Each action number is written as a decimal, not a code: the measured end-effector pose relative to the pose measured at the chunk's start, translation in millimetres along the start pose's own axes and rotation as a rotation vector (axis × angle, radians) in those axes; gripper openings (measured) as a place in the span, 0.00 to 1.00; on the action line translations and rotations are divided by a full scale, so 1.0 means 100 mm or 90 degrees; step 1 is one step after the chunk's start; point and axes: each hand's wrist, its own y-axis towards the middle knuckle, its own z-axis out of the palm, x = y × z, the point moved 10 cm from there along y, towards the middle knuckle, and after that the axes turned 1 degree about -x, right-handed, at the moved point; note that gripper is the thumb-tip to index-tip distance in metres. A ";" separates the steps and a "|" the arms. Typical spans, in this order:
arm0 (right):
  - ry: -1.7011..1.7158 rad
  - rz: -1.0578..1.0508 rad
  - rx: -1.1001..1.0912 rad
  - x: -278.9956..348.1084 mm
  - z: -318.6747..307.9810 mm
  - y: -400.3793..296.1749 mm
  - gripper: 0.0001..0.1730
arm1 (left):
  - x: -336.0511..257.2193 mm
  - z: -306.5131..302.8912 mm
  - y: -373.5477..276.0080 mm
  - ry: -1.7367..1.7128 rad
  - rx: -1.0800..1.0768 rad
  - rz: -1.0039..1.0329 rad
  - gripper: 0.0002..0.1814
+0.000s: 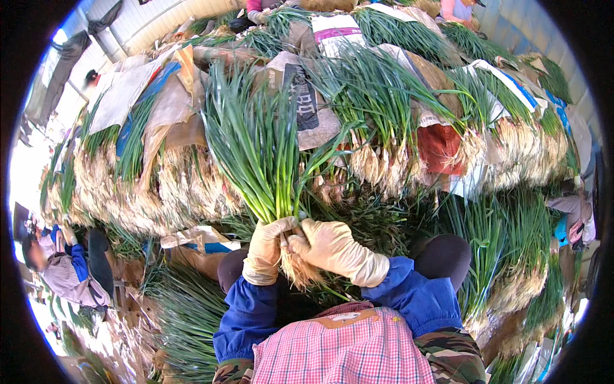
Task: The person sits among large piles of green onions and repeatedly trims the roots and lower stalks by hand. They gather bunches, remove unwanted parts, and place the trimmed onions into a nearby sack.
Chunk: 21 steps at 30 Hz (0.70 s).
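Observation:
My left hand, in a pale rubber glove, is closed around a bunch of green onions near its white stems. The leaves fan upward and the pale roots hang below the glove. From the other side, my right hand, gloved alike, rests with bent fingers against the stems and roots of the same bunch. Whether its fingers grip a single stalk is hidden. Blue sleeves cover both forearms.
Ahead lies a long heap of green onions, partly covered by woven sacks. More onions lie at the left and bunches at the right. Co-workers sit at the left, at the right and beyond the heap.

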 end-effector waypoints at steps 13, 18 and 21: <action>-0.155 0.040 -0.051 -0.44 0.10 -0.30 0.15 | 0.21 0.23 -0.02 -0.092 0.074 -0.086 0.14; -0.231 -0.052 -0.069 -0.12 0.06 -0.28 0.13 | 0.35 0.26 0.05 -0.040 0.153 -0.091 0.16; -0.158 -0.062 0.053 -0.15 0.15 -0.19 0.16 | 0.27 0.25 0.01 -0.044 0.141 -0.124 0.15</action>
